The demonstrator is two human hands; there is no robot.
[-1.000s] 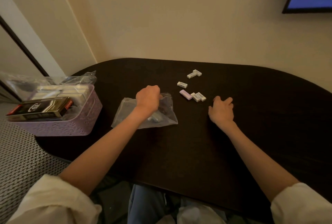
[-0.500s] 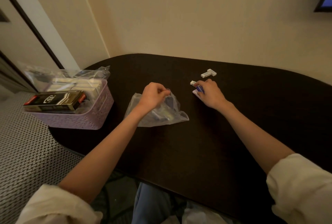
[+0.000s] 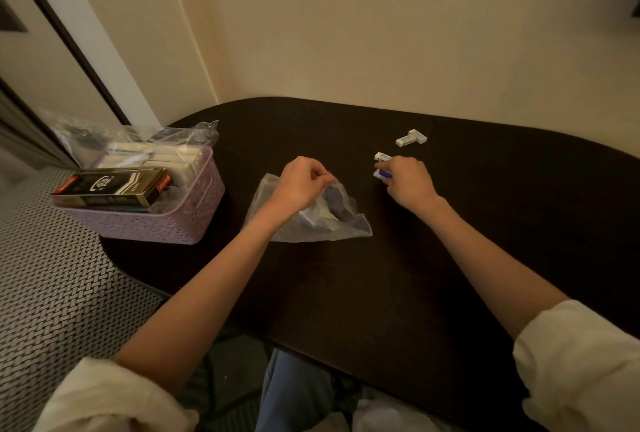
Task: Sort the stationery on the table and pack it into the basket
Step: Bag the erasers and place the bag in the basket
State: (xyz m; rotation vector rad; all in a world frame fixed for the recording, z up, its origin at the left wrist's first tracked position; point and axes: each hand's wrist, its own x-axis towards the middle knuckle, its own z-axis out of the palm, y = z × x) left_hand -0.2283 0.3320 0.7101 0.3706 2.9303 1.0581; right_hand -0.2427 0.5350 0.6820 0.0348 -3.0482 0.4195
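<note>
Your left hand (image 3: 300,185) pinches the mouth of the clear plastic bag (image 3: 311,220) lying mid-table, while your right hand (image 3: 405,178) is curled over small erasers (image 3: 381,173) just right of it, fingertips gripping one or two — more erasers (image 3: 411,138) lie loose beyond. These look light, firm and slightly grippy, so take each by its long sides; the bag is thin, limp and slick, so hold its rim open. The lilac basket (image 3: 166,223) waits at the table's left end — already holding boxes.
</note>
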